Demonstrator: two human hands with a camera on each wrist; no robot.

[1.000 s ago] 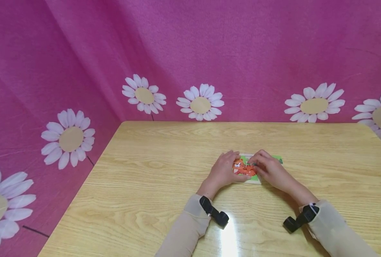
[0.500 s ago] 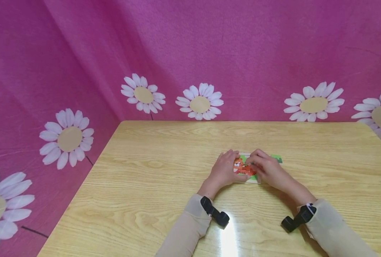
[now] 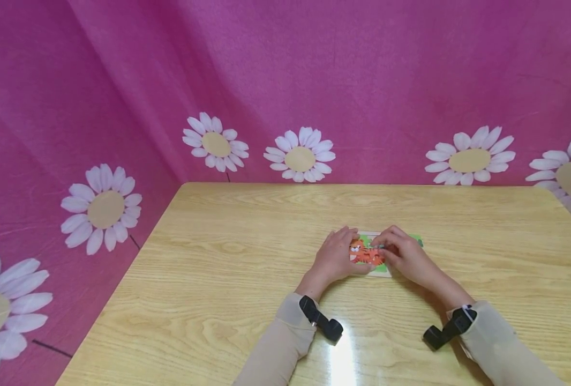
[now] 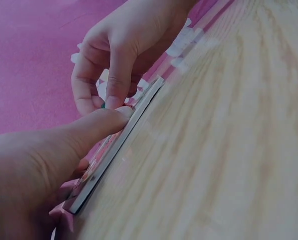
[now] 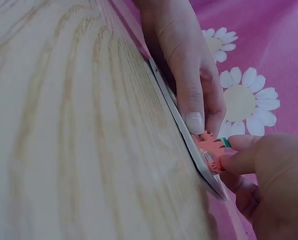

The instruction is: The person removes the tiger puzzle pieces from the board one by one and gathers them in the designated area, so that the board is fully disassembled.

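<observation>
A small tiger puzzle board (image 3: 383,272) with a pale rim lies on the table. My left hand (image 3: 335,256) spans its left part and holds it, the thumb along the near edge and the fingers at the far side. From the right, my right hand (image 3: 407,256) reaches over the board. In the right wrist view its thumb and index finger pinch an orange puzzle piece (image 5: 212,148) with dark stripes and a bit of green, tilted up at the board. The left thumb tip lies close to that piece. Fingers hide part of the tiger picture.
Beyond the right hand a green piece (image 3: 418,239) shows partly on the wooden table (image 3: 237,241). A pink cloth (image 3: 362,80) with white daisies hangs behind the table and along its left side.
The right hand shifts slightly at the board while its fingers keep pinching the puzzle piece. The left hand and the board stay in place.
</observation>
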